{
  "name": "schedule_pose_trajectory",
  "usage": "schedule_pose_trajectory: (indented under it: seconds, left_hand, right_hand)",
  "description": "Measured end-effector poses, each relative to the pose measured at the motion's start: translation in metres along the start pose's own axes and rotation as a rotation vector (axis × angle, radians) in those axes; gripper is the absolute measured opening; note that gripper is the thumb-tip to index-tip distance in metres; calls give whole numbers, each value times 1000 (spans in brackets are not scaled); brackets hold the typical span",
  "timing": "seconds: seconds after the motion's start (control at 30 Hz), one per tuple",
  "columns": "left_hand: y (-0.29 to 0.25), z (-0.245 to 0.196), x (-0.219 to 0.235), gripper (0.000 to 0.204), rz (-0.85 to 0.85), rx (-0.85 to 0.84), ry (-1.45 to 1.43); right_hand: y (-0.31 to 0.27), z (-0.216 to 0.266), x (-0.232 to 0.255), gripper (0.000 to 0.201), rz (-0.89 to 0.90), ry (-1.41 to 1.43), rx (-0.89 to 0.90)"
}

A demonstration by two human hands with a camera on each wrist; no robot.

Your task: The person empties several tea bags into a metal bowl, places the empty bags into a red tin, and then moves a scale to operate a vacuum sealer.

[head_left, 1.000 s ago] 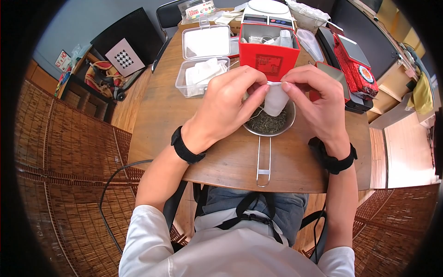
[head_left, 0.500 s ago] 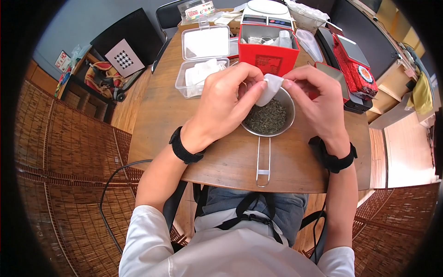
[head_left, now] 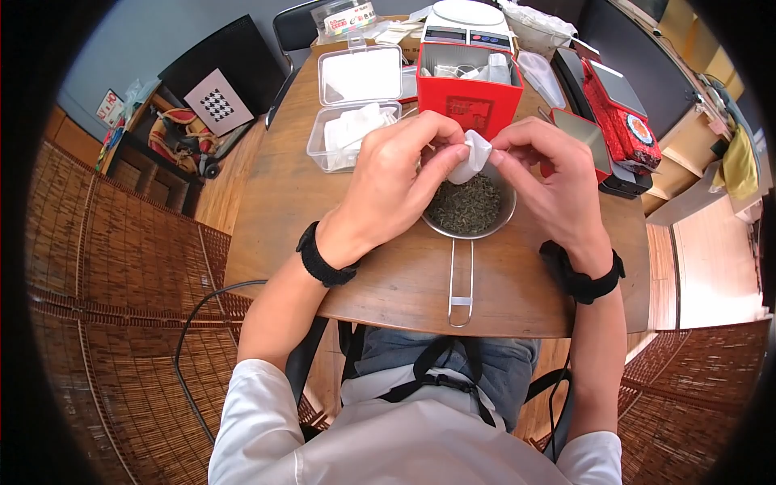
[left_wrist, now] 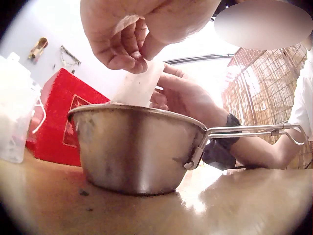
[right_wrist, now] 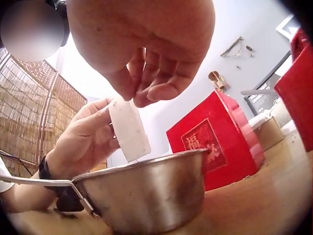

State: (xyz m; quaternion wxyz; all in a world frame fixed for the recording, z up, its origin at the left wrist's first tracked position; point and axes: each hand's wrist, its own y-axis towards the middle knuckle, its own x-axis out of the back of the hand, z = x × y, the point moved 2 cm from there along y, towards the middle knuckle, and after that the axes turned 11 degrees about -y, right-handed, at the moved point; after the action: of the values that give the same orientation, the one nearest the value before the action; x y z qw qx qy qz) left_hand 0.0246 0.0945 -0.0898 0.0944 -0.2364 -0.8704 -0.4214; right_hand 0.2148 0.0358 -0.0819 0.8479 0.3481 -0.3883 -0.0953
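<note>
A small white tea bag [head_left: 470,166] is held over a metal bowl [left_wrist: 137,147] with a wire handle [head_left: 461,301]. Dried tea leaves [head_left: 469,208] lie in the bowl. My left hand [head_left: 396,166] pinches the bag's upper edge between thumb and fingers. On the other side, my right hand [head_left: 554,174] pinches the top of the bag with thumb and forefinger. From the right wrist, the bag [right_wrist: 128,129] hangs slanted, its lower end close over the bowl's rim. The bag's mouth is partly hidden by the fingers.
Behind the bowl stands an open red box [head_left: 470,113] with white bags inside. To its left is a clear plastic case [head_left: 329,152] holding white bags. A white scale [head_left: 469,16] sits at the back; a red tin [head_left: 602,158] lies at the right.
The tea bag hung centrally between both hands; it has shifted up and left, uncovering more tea leaves. My right fingers have moved slightly left, and the bag's top has become more bunched.
</note>
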Motion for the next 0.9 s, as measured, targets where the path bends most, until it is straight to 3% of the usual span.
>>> schedule_pose_trajectory:
  seconds: [0.17, 0.5, 0.57, 0.9]
  left_hand:
    - [-1, 2, 2, 8, -28, 51, -69]
    - [0, 1, 2, 8, 4, 25, -36]
    - [0, 1, 2, 8, -16, 37, -62]
    - [0, -2, -1, 13, 20, 2, 30]
  right_hand:
    - [-1, -5, 2, 12, -85, 100, -94]
    - [0, 0, 2, 13, -19, 76, 11]
    - [0, -2, 4, 11, -102, 75, -61]
    - [-1, 0, -3, 14, -105, 149, -99]
